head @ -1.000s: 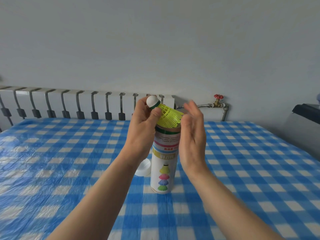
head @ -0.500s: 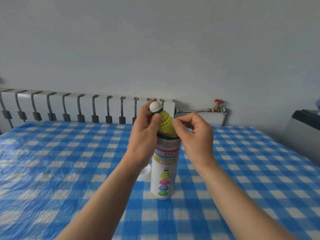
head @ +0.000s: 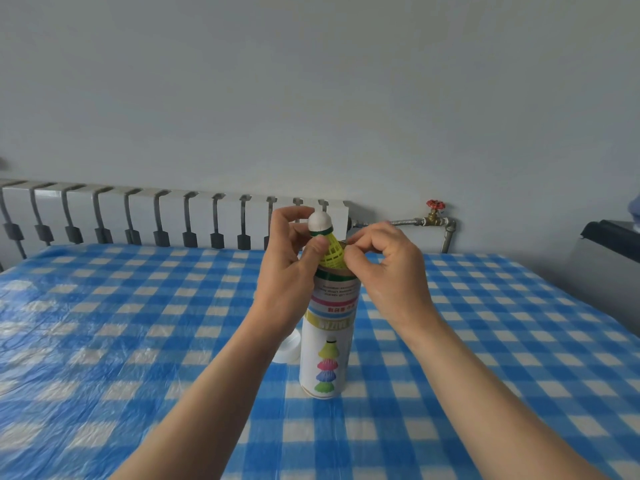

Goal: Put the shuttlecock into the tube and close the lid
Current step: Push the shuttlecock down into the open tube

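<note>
Here, left hand [head: 287, 271] pinches shuttlecock [head: 329, 251] at tube [head: 329, 327] mouth | right hand [head: 388, 268] fingertips pinch its skirt | lid [head: 289, 351] on table.

blue-and-white checked tablecloth [head: 104, 341], white radiator [head: 145, 216] behind it, red-handled valve [head: 435, 204] on pipe [head: 398, 222], grey wall [head: 311, 81]

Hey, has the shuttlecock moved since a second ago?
Yes. The shuttlecock has tipped from lying sideways to cork-up, and its skirt has sunk into the mouth of the tube, which stands fixed.
</note>
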### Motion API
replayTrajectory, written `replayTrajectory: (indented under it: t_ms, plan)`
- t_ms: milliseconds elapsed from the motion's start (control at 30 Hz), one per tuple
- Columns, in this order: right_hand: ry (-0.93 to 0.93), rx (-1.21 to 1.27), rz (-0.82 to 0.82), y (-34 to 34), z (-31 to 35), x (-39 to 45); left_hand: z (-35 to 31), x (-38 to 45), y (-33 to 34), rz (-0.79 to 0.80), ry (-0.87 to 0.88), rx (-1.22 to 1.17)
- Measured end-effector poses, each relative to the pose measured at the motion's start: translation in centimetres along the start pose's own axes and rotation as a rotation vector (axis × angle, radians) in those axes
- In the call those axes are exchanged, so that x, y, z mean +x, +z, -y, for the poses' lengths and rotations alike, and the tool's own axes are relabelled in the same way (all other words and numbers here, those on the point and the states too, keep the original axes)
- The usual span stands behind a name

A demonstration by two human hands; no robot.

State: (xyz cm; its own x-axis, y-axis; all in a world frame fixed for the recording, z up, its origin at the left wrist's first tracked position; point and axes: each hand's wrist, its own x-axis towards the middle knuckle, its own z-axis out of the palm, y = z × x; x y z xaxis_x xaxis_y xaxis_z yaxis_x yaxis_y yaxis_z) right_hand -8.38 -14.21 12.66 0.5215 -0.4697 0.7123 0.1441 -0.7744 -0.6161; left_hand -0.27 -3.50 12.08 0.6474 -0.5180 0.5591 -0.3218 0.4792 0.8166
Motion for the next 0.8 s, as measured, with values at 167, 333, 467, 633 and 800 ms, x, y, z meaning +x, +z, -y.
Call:
replayTrajectory:
  t_ms: [167, 333, 467, 633, 800]
  plan:
    - [0.007, 0.038, -0.029, 0.4, -0.2, -0.2, 0.1, -0.2, -0.1, 0.035, -0.01, 0.063]
    - [0.014, 0.159, -0.008, 0.7, -0.1, -0.8, 0.0, -0.5, -0.2, 0.044, -0.013, 0.115]
    - [-0.041, 0.14, 0.083, 0.6, 0.2, -0.8, 0.3, -1.0, -0.4, 0.027, -0.012, 0.152]
    - [-0.122, 0.027, 0.129, 0.6, 0.3, -1.2, 0.8, -1.4, -0.7, 0.014, 0.012, 0.219]
    - [-0.12, 0.009, 0.118, 0.6, 0.0, -1.6, 1.4, -1.6, -0.9, 0.012, 0.015, 0.281]
